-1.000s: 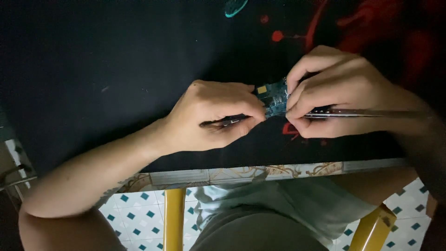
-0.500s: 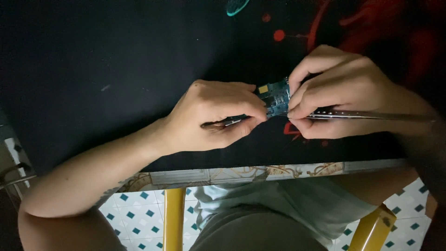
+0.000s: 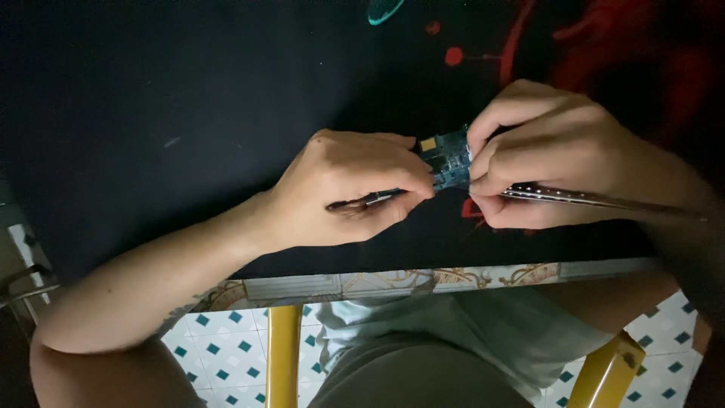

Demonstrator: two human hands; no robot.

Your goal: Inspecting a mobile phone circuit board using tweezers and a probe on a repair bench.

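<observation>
2 sets of fingers (image 3: 453, 162) pinch a small blue circuit board (image 3: 447, 160) from either side, steadying it above the dark surface (image 3: 189, 113), as the left hand (image 3: 355, 185) and right hand (image 3: 551, 155) each also grip a thin metal tool (image 3: 581, 198).

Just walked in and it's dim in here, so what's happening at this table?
A person seated at a dark mat pinches a small blue circuit board between both hands. The left hand also grips a thin dark tool; the right hand holds a slim metal rod pointing right. The board is lifted just above the mat.
</observation>
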